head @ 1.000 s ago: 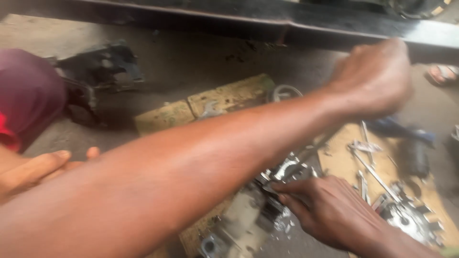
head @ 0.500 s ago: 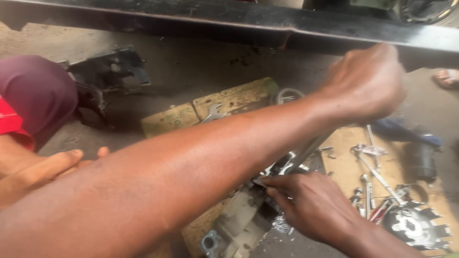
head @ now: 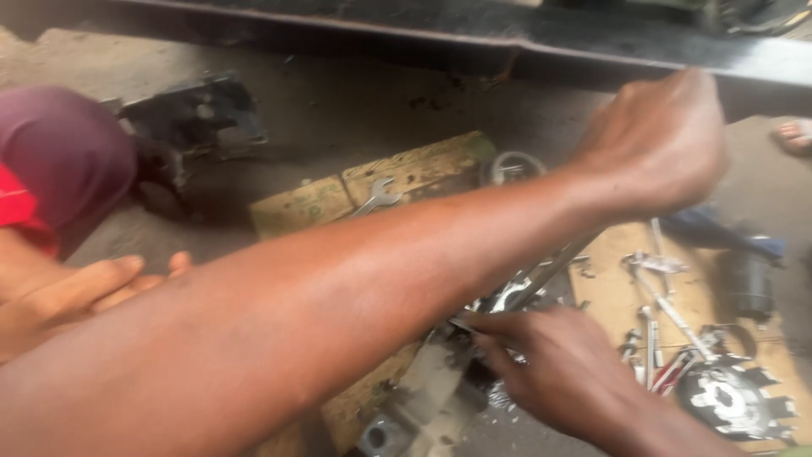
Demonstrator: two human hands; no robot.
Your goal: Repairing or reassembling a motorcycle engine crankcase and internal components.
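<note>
My left arm crosses the view from lower left to upper right, and my left hand [head: 660,144] is a closed fist around the top of a long metal tool [head: 550,271]. The tool slants down to a cluster of shiny metal parts [head: 507,296]. My right hand [head: 558,364] comes in from the lower right, its fingertips pinched on a small metal piece at the top of a grey cast housing [head: 427,402]. The housing lies on a wooden board [head: 355,398].
Another person's hand [head: 76,288] and maroon sleeve [head: 59,161] are at the left. A spanner [head: 376,196] lies on wooden blocks [head: 414,173]. Loose tools [head: 660,288] and a toothed black wheel [head: 732,398] lie on a board at right. A dark beam [head: 507,42] runs along the top.
My right hand's fingers have crept slightly left onto the metal piece. The left fist stays on the tool in almost the same place. The view has shifted a little.
</note>
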